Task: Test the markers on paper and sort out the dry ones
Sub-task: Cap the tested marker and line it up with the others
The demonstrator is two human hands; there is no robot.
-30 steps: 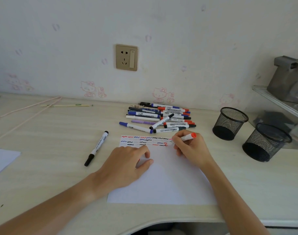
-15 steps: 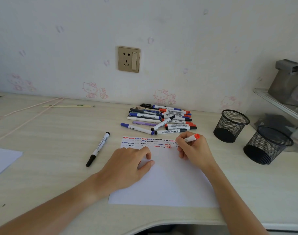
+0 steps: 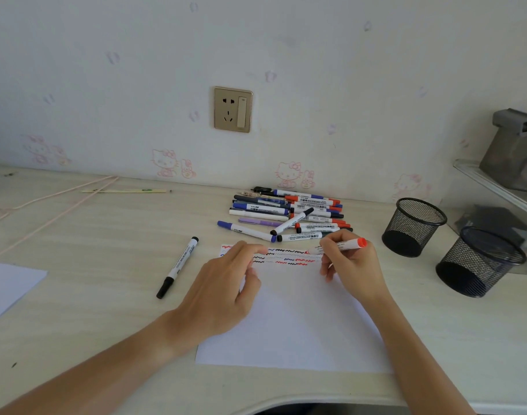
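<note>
A white paper sheet [image 3: 301,324] lies on the desk, with rows of red, blue and black squiggles along its top edge. My right hand [image 3: 350,268] holds a red marker [image 3: 344,246] at the sheet's top right corner, its tip pointing left just above the squiggles. My left hand [image 3: 223,292] is over the sheet's left part, fingers loosely curled and reaching toward the squiggles, holding nothing. A pile of several markers [image 3: 289,215] lies behind the sheet. One black marker [image 3: 178,267] lies apart to the left.
Two black mesh pen cups stand at the right, one [image 3: 413,226] nearer the wall and one [image 3: 478,262] closer to me. Another paper sheet [image 3: 7,287] pokes in at the left edge. A pink cord [image 3: 55,199] and a thin stick [image 3: 124,191] lie at the back left.
My right hand has lifted the red marker's tip off the squiggle rows and drawn it slightly right. My left hand has risen and moved forward toward the top of the sheet.
</note>
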